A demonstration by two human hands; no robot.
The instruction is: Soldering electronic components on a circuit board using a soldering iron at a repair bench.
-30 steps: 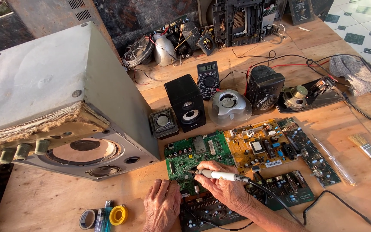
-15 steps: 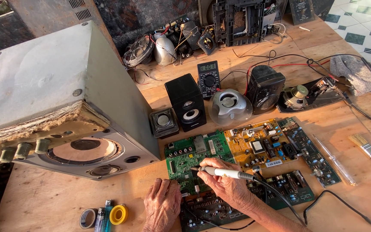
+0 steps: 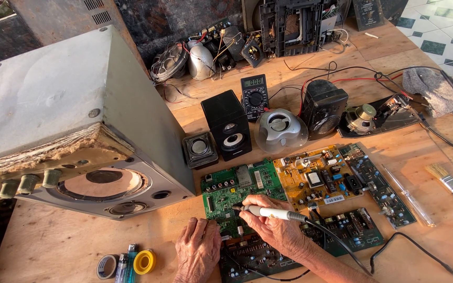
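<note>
Head view, lower centre: my right hand (image 3: 279, 230) grips the white soldering iron (image 3: 271, 212), tip on the green circuit board (image 3: 237, 191), barely shifted since a second ago. My left hand (image 3: 199, 257) lies open, flat beside the board's lower edge, unmoved.

hands: 2 (image 3: 197, 254) | circuit boards: 5 (image 3: 237, 191) | soldering iron: 1 (image 3: 271, 212) | speakers: 5 (image 3: 229, 126) | multimeter: 1 (image 3: 254, 97) | tape rolls: 2 (image 3: 144, 262) | brush: 1 (image 3: 449, 183)
</note>
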